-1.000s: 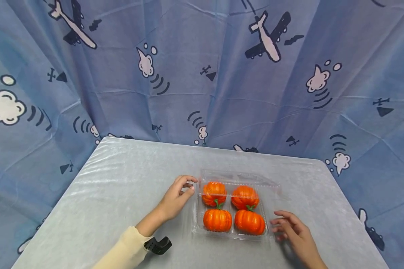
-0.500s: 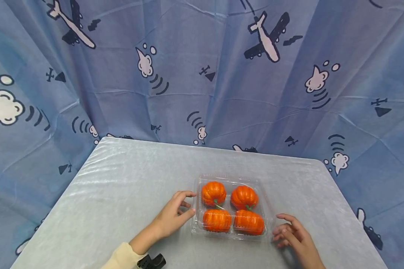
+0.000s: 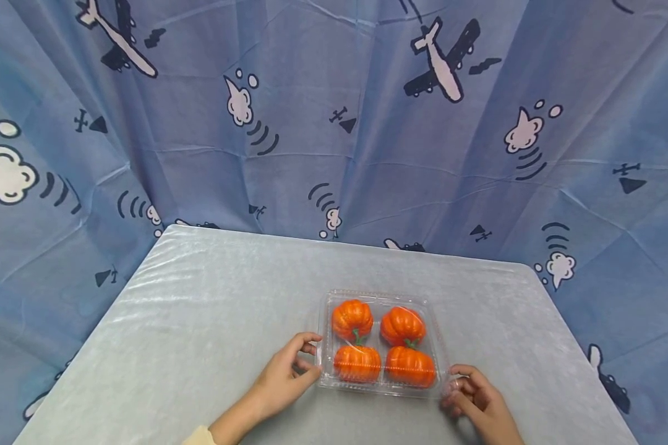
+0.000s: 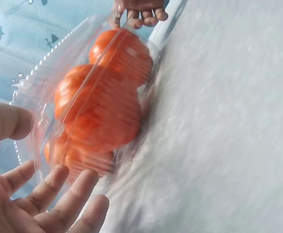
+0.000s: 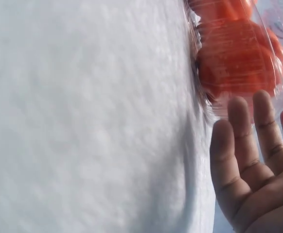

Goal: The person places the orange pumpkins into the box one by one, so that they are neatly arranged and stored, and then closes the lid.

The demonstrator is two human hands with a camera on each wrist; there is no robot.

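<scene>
A clear plastic clamshell box (image 3: 378, 295) sits on the table with its lid down. Inside are several small orange pumpkins with green stems, among them a back left pumpkin (image 3: 352, 318) and a front right pumpkin (image 3: 411, 368). My left hand (image 3: 286, 377) is at the box's left side, fingertips and thumb right at the wall. In the left wrist view, the fingers (image 4: 59, 177) spread loosely beside the box. At the front right corner is my right hand (image 3: 479, 405); the right wrist view shows its fingers (image 5: 246, 121) extended toward the box's side.
A pale grey cloth (image 3: 217, 296) covers the table. Behind it hangs a blue curtain (image 3: 306, 123) printed with planes and clouds. The table's far edge lies well behind the box.
The raised lid has come down over the pumpkins. My left hand has slid toward the front along the box's left side, and my right hand has moved slightly left to its corner.
</scene>
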